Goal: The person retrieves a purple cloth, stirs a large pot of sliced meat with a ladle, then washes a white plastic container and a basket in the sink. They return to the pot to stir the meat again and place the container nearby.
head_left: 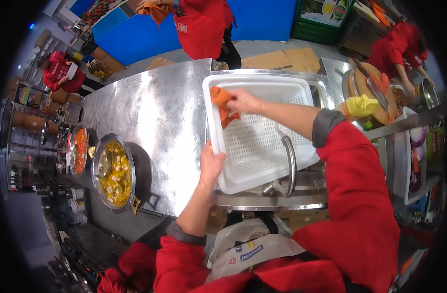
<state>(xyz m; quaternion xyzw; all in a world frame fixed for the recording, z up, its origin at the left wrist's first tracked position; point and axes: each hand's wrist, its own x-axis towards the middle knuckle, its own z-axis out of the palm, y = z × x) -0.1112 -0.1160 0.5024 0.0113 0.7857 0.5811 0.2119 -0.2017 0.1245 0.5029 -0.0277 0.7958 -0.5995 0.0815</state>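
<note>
A white perforated plastic basket [262,146] rests over the sink, tilted a little. My left hand [212,163] grips its left wall, thumb over the rim. In my right hand [244,101] is an orange cloth [222,96], pressed against the inside of the basket's far left corner, with one end hanging down the wall. A curved metal faucet [289,166] rises in front of the basket's near right part, and water seems to run from its tip.
Left on the steel counter [170,107] stands a round pan of yellow food [117,173], beside a pan of red food [79,150]. At right are a yellow-capped bottle [360,106], a cutting board [353,85] with a knife [377,93], and a vegetable bin [404,166]. Several people in red work nearby.
</note>
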